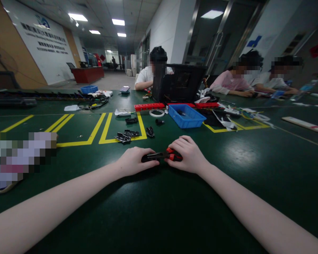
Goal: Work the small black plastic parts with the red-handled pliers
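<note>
My right hand is closed around the red and black handles of a pair of pliers. The pliers' jaws point left and reach to a small black part. Thumb and fingers of my left hand are closed on that black part, just above the green table. Whether the jaws grip the part or only touch it, I cannot tell. Beyond my left hand lie several similar black plastic parts, some on the yellow tape lines.
A blue bin with a dark item inside stands beyond my right hand. Near it are a white tape ring, red strips and a large black case. Cables and scraps lie to the right. Several people sit across the table.
</note>
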`<state>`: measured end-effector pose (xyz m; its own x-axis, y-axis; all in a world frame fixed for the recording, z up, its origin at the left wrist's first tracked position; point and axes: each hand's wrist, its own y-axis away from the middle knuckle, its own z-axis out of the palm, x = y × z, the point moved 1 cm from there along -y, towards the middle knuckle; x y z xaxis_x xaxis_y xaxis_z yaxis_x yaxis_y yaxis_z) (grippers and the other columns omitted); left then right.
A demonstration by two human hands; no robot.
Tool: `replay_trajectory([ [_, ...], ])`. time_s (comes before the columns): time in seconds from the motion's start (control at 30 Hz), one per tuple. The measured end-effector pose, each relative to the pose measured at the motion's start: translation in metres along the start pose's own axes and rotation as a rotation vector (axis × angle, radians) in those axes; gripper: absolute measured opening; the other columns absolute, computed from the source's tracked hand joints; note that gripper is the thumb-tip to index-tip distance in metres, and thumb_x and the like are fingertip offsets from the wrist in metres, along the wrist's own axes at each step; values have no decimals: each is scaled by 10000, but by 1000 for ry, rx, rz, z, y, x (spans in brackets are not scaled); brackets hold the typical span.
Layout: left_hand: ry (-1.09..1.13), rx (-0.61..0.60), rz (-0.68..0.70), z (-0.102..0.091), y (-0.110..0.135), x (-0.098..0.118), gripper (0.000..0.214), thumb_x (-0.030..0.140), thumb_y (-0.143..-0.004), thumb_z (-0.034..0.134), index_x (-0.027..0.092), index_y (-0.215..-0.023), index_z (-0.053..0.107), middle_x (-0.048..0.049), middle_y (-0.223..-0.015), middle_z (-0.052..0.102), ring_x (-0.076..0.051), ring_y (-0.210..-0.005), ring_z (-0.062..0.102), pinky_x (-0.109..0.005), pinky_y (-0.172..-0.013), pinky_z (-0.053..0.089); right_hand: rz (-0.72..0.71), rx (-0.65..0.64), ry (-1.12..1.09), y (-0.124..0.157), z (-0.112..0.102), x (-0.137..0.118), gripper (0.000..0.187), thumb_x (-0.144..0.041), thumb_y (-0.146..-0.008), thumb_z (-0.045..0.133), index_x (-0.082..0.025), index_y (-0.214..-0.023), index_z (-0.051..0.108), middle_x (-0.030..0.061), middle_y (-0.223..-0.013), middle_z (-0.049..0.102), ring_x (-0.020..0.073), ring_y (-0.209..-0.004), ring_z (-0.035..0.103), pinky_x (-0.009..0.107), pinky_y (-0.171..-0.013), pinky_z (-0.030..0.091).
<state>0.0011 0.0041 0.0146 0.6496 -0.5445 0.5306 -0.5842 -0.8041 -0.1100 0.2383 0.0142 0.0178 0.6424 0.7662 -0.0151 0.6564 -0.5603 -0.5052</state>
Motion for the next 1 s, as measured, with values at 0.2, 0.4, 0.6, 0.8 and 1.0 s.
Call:
replay_trajectory([
  [0.2, -50, -8, 35, 1, 0, -1, 413, 518, -901, 584, 234, -1192, 653, -47, -1044, 740, -240, -889, 692, -296, -719, 473, -29, -25, 12, 0, 1, -1, 237, -402, -805, 641, -208, -940, 634, 61, -910, 692, 235, -891, 622, 439, -980, 373],
  [0.4, -55, -16, 19, 1, 0, 0, 406, 510, -915, 562, 232, -1195, 656, -49, -1049, 739, -237, -886, 691, -300, -734, 481, -53, 3, 57, 0, 3, -2, 244, -393, -802, 630, -184, -928, 635, 63, -893, 692, 229, -884, 625, 437, -1007, 352],
  [0.6, -14, -23, 9, 1, 1, -1, 397, 504, -922, 558, 243, -1205, 655, -39, -1040, 739, -229, -870, 689, -297, -719, 476, -58, 22, 73, 1, 3, -2, 240, -391, -797, 630, -190, -928, 631, 60, -894, 692, 231, -884, 625, 442, -1020, 338],
  [0.8, -43, -16, 27, 1, 1, 0, 392, 498, -915, 572, 238, -1200, 642, -36, -1030, 738, -237, -885, 691, -307, -728, 478, -60, 21, 59, 0, 3, -2, 255, -400, -814, 623, -180, -943, 628, 63, -905, 693, 226, -889, 628, 432, -1009, 346],
  [1.0, -46, -12, 37, 2, 0, -2, 396, 512, -907, 581, 240, -1187, 642, -36, -1027, 740, -233, -890, 696, -304, -740, 485, -50, 16, 36, 0, 3, -2, 254, -410, -805, 644, -188, -926, 618, 54, -873, 689, 219, -854, 626, 428, -984, 359],
])
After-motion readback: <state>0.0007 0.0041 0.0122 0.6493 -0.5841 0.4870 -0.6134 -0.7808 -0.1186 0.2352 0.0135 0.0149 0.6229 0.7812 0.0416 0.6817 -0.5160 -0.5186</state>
